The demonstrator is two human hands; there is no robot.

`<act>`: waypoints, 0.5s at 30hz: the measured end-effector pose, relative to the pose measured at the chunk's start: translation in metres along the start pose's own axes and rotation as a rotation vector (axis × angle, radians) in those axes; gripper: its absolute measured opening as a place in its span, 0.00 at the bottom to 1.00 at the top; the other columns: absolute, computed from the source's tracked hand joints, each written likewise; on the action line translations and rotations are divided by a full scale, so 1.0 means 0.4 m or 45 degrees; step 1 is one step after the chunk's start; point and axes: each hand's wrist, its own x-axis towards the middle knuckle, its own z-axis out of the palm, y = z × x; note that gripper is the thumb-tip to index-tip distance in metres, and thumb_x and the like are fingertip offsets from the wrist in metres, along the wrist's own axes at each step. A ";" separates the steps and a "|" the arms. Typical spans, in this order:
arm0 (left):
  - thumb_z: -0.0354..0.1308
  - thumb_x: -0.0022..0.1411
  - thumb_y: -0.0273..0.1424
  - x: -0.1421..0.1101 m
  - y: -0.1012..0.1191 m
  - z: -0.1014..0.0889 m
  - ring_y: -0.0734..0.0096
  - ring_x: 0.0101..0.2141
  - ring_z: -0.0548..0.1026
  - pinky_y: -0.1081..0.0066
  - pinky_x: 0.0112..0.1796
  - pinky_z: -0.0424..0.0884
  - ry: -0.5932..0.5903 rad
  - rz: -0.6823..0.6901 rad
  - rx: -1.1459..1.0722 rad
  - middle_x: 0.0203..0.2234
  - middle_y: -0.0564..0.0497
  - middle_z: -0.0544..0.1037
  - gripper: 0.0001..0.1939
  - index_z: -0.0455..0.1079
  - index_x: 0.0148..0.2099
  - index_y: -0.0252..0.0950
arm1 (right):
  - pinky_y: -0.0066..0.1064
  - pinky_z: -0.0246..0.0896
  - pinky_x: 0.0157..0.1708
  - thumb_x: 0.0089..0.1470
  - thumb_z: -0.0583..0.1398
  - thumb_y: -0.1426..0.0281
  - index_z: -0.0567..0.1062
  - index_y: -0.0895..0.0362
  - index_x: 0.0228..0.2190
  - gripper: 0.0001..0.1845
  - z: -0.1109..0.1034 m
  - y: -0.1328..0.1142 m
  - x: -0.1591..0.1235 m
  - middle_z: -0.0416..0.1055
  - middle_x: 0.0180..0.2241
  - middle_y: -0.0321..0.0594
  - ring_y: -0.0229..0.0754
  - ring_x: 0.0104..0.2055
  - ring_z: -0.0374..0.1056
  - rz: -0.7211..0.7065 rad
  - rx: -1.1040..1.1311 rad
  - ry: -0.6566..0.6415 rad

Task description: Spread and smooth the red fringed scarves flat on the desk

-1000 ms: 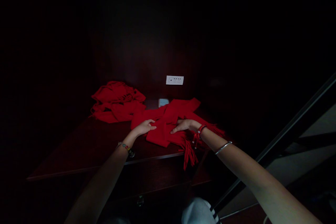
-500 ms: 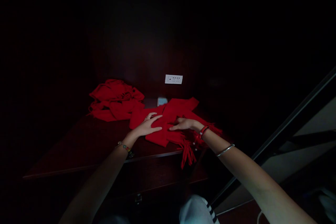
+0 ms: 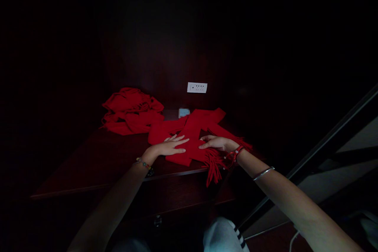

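Note:
A red fringed scarf point(image 3: 193, 124) lies partly folded on a dark wooden shelf, its tassels point(image 3: 214, 165) hanging over the front edge. My left hand point(image 3: 171, 146) rests flat on the cloth, fingers stretched out to the right. At the right side of the folded part is my right hand point(image 3: 215, 142), its thumb on the cloth and apart from the forefinger; the other fingers are partly hidden. Another fringed red strip point(image 3: 226, 132) runs off to the right behind this hand.
A crumpled heap of red scarves point(image 3: 131, 106) sits at the shelf's point(image 3: 88, 161) back left. A small pale square point(image 3: 184, 113) lies behind the scarf, beneath a white wall socket point(image 3: 197, 87). A dark slanting frame edge point(image 3: 333, 136) stands at right.
My left hand has come down flatter onto the scarf and slightly toward me. The right hand has shifted right along the cloth, while the scarf looks nearly unchanged.

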 end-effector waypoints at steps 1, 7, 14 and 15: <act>0.44 0.54 0.51 0.001 0.000 0.001 0.52 0.57 0.37 0.50 0.51 0.39 0.003 -0.015 0.004 0.60 0.52 0.43 0.32 0.44 0.59 0.50 | 0.26 0.60 0.38 0.33 0.66 0.69 0.70 0.59 0.30 0.18 -0.004 0.001 -0.006 0.71 0.30 0.36 0.35 0.33 0.67 0.009 0.042 -0.020; 0.44 0.54 0.51 0.004 -0.006 0.004 0.53 0.58 0.36 0.51 0.51 0.38 -0.001 -0.054 0.046 0.60 0.52 0.41 0.33 0.43 0.60 0.49 | 0.24 0.59 0.24 0.34 0.64 0.65 0.71 0.61 0.25 0.14 -0.098 0.014 -0.058 0.66 0.17 0.31 0.32 0.19 0.61 0.144 -0.353 -0.103; 0.45 0.54 0.51 0.004 -0.004 0.004 0.53 0.58 0.37 0.52 0.51 0.37 0.010 -0.048 0.050 0.60 0.51 0.42 0.33 0.44 0.59 0.48 | 0.31 0.58 0.31 0.34 0.62 0.74 0.73 0.59 0.26 0.09 -0.164 -0.007 -0.105 0.69 0.25 0.41 0.43 0.31 0.65 0.050 -1.183 0.370; 0.45 0.54 0.50 0.004 -0.003 0.004 0.53 0.58 0.37 0.52 0.51 0.37 0.011 -0.052 0.054 0.60 0.51 0.42 0.33 0.44 0.59 0.48 | 0.31 0.57 0.35 0.34 0.62 0.75 0.74 0.57 0.29 0.12 -0.157 -0.014 -0.106 0.70 0.29 0.42 0.45 0.36 0.65 -0.043 -1.223 0.441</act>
